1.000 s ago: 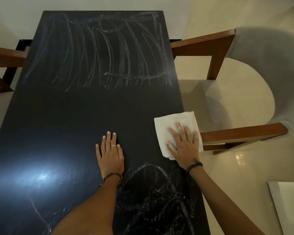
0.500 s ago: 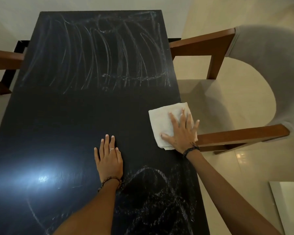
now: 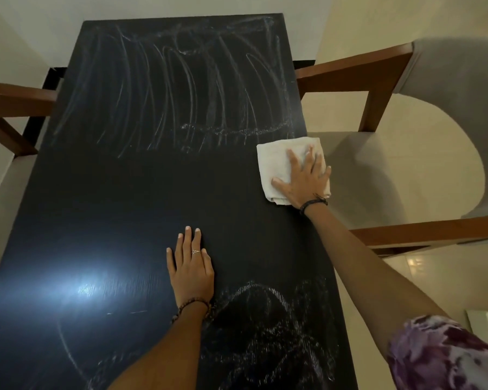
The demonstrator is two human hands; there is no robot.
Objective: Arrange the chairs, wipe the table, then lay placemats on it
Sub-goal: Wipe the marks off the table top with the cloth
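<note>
**Cloth pressed flat near the right edge of the dark surface**

A folded white cloth (image 3: 282, 164) was pressed against the black surface (image 3: 141, 192) by the right hand (image 3: 304, 178), whose fingers were spread and laid straight over the fabric rather than curled round it. The cloth was placed close to the right-hand edge, just below a band of pale wiping streaks (image 3: 181, 88) seen across the far half. The left hand (image 3: 190, 266) was laid flat on the surface, fingers straight and together, nothing being held; a ring was worn on one finger and a beaded bracelet at the wrist. More smeared marks (image 3: 268, 327) were seen near the right forearm. A wooden-armed chair (image 3: 383, 175) with a pale seat was set beside the right edge, and part of another chair (image 3: 9, 105) was seen at the left. No placemats were visible.
</note>
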